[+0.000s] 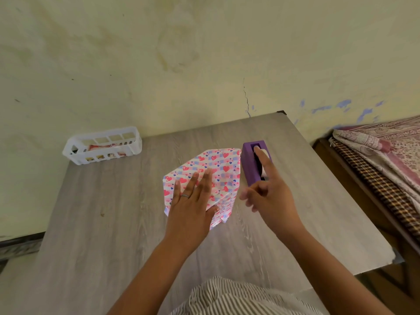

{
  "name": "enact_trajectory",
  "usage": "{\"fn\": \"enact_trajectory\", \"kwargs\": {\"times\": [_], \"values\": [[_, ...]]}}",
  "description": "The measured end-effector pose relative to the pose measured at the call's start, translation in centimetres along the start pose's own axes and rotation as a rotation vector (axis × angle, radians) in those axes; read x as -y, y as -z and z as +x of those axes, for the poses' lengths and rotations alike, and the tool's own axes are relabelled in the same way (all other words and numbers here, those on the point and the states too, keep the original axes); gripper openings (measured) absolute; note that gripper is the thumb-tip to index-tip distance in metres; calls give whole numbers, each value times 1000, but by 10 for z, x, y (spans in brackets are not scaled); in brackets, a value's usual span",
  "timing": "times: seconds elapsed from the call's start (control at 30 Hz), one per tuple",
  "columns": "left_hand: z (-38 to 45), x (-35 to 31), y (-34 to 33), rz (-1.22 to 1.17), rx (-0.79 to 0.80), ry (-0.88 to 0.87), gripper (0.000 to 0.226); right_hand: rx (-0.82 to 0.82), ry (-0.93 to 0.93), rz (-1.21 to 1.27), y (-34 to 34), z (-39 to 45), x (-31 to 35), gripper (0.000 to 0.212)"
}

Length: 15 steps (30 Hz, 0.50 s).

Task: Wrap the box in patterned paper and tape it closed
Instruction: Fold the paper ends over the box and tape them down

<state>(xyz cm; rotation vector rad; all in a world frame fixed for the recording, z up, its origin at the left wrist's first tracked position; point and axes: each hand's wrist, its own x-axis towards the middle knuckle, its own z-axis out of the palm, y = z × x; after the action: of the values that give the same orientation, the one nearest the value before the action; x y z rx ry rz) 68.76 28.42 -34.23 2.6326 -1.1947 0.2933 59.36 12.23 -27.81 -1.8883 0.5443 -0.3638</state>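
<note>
1. Here, the box (204,178) in heart-patterned paper sits mid-desk (102,212), the left hand (193,201) lying flat on it, fingers straight
2. The right hand (268,192) reaches one straight finger onto the purple tape dispenser (250,167) just beside the box, the others loosely curled, grasping nothing
3. A white basket (102,145) stands far left

L hand (193,201) flat on wrapped box (211,169); R hand (270,196) index touches purple tape dispenser (251,164).
</note>
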Motion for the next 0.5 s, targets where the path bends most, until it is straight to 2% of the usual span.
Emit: {"fn": "enact_trajectory", "kwargs": {"times": [0.07, 0.13, 0.2, 0.27, 0.4, 0.5], "values": [[0, -2, 0, -5, -5, 16, 75, 43, -54, 112, -11, 5, 9, 79], [0, -2, -1, -22, -7, 33, 79, 73, -122, 95, -25, 11, 11, 75], [-1, -2, -2, -41, -20, 34, 83, 53, -170, 105, -36, 18, 7, 82], [-1, -3, -2, -55, -43, 25, 80, -1, -198, 112, -44, 24, 2, 80], [-1, -7, -1, -58, -69, 31, 78, -78, -211, 40, -53, 26, -2, 69], [-2, -9, -3, -47, -104, 1, 93, -77, -228, -80, -52, 27, 1, 76]]}}
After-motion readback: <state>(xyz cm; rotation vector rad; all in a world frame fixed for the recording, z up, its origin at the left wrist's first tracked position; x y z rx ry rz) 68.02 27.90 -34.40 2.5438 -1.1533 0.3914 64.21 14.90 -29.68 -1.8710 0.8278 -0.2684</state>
